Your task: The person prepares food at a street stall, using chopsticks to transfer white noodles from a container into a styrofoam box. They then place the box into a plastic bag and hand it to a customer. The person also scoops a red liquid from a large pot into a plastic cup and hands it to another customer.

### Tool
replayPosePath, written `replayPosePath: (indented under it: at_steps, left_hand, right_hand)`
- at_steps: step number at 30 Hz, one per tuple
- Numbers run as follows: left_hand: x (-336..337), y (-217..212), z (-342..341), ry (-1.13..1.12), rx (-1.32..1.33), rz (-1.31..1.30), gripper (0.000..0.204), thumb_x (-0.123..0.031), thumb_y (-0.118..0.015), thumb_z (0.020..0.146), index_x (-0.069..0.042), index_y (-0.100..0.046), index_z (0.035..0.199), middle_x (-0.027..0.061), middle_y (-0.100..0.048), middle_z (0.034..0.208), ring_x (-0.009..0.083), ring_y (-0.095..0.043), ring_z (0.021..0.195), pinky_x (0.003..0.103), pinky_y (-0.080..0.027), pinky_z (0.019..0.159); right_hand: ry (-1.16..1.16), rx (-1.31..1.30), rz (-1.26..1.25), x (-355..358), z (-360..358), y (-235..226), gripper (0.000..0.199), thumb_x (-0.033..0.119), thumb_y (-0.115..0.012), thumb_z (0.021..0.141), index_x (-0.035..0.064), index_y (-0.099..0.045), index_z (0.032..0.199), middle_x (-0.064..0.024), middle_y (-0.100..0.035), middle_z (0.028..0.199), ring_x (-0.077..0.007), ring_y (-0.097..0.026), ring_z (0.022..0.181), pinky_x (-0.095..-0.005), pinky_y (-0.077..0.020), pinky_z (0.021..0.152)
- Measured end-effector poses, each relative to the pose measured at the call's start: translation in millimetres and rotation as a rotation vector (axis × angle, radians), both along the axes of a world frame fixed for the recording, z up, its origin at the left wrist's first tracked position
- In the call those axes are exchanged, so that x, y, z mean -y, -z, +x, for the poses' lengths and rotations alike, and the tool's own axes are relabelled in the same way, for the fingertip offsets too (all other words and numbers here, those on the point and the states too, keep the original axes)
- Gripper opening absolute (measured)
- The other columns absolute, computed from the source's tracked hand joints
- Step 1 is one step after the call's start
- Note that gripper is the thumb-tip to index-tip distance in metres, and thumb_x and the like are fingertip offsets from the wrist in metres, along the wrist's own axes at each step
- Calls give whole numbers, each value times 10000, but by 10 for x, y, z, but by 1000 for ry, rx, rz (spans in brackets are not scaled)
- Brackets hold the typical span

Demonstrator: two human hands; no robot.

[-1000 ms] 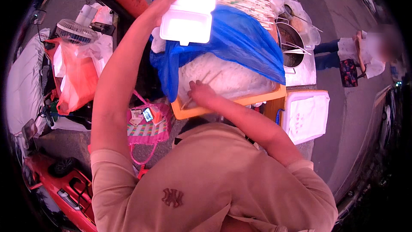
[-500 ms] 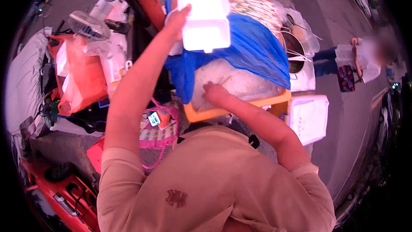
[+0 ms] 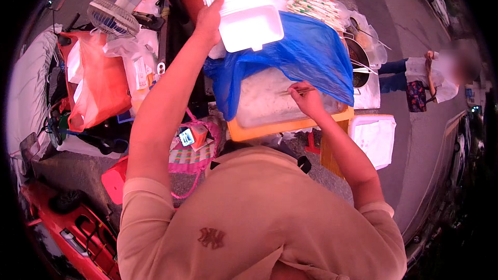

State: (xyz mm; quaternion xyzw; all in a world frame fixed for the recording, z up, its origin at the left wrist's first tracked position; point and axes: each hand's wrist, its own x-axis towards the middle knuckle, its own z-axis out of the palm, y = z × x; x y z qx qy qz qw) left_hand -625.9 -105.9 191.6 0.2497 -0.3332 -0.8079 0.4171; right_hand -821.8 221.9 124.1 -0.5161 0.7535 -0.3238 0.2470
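Note:
My left hand [image 3: 210, 18] holds an open white foam clamshell box [image 3: 244, 8] up by its left edge, above a blue plastic bag [image 3: 306, 52]. The bag is pulled back over an orange tub [image 3: 290, 124] lined with clear plastic and filled with pale food [image 3: 264, 98]. My right hand [image 3: 307, 98] grips thin wooden chopsticks [image 3: 294, 92] over the food, tips pointing left.
An orange plastic bag [image 3: 98, 88] and a small fan [image 3: 111, 18] lie at the left. A pink woven basket [image 3: 194, 148] sits below the tub. A white lidded box [image 3: 376, 137] stands at the right. Packed chopsticks [image 3: 316, 8] and a pot [image 3: 358, 62] lie behind. A person [image 3: 430, 80] stands far right.
My left hand has lifted the foam box further up and right, and its lid now stands open. My right hand has shifted right over the food with chopsticks.

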Motion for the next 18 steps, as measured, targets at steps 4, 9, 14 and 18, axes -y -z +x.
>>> replayPosePath:
  at_steps: [4, 9, 14, 18]
  left_hand:
    - [-237, -326, 131, 217, -228, 203, 538, -316, -530, 1035, 34, -424, 1429, 224, -549, 1389, 367, -581, 1229, 479, -454, 1079]
    - [-1152, -239, 338, 375, -173, 474, 531, -308, -556, 1020, -15, -434, 1445, 172, -563, 1393, 339, -577, 1240, 474, -446, 1082]
    - [-957, 218, 154, 111, -162, 339, 548, -323, -555, 1022, -19, -418, 1457, 170, -547, 1411, 352, -531, 1290, 478, -416, 1106]
    - [-512, 79, 224, -24, -152, 150, 555, -360, -528, 1026, -25, -419, 1455, 174, -548, 1416, 361, -545, 1279, 508, -409, 1112]
  right_hand:
    - [41, 125, -75, -93, -144, 236, 120, 144, -699, 922, 26, -694, 940, -155, -656, 917, -271, -676, 815, -355, -529, 704]
    - [72, 38, -419, 414, 152, 206, 104, 72, -690, 895, 19, -693, 985, -166, -666, 955, -295, -676, 827, -348, -537, 740]
    - [16, 7, -292, 388, 446, 678, 130, 58, -672, 874, 1, -691, 989, -176, -677, 932, -340, -669, 881, -389, -535, 802]
    - [-209, 112, -91, -186, 757, 236, 107, 85, -660, 906, 3, -693, 966, -158, -664, 884, -314, -672, 872, -389, -532, 781]
